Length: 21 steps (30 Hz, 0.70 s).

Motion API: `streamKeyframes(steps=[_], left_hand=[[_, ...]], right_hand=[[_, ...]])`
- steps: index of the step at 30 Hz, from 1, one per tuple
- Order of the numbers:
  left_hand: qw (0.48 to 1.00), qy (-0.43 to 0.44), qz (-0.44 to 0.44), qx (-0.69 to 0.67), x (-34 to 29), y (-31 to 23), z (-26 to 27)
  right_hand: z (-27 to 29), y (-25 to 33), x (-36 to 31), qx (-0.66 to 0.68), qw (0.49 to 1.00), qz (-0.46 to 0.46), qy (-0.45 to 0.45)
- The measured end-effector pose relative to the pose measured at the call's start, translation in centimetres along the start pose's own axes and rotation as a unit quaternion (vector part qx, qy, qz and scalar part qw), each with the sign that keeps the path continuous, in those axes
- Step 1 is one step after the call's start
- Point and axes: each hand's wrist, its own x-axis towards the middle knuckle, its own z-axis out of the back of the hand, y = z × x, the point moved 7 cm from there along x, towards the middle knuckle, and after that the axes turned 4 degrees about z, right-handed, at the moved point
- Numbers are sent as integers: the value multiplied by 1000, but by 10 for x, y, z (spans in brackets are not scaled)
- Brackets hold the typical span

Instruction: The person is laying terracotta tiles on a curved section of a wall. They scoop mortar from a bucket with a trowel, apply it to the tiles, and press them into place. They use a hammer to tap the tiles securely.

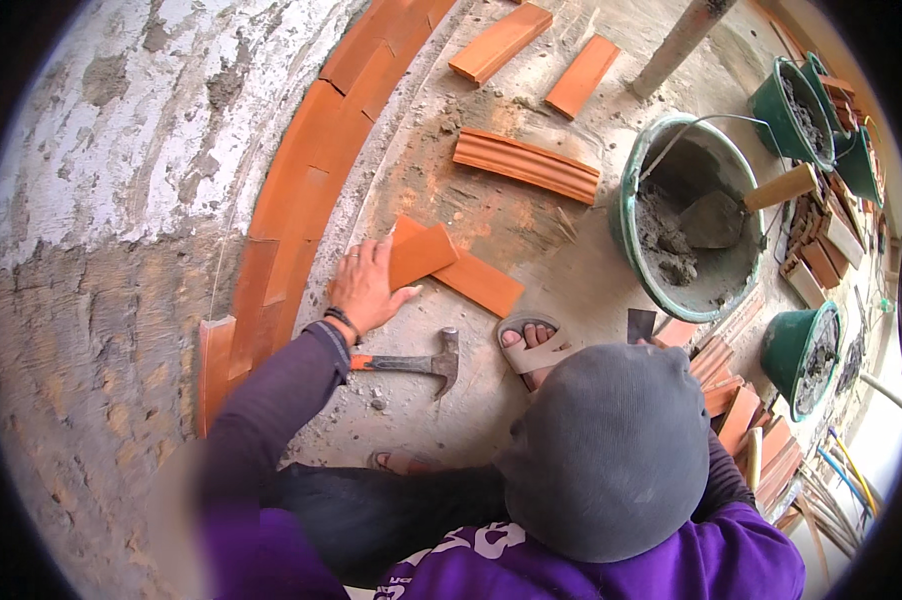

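Head view: flat orange clay tile, rectangular and dusty, lying on the concrete floor beside the tiled wall base, overlapping a second tile. Left hand spread open, palm and fingers pressing on its near end. Hammer just below. Right hand hidden.
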Motion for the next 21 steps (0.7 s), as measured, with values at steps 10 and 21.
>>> streamKeyframes(steps=[10, 21], left_hand=[[970, -61, -33, -235, 1, -11, 1], [457, 201, -54, -865, 54, -142, 76]], right_hand=[[42, 89, -10, -80, 986, 52, 138], [266, 242, 34, -83, 945, 301, -100]])
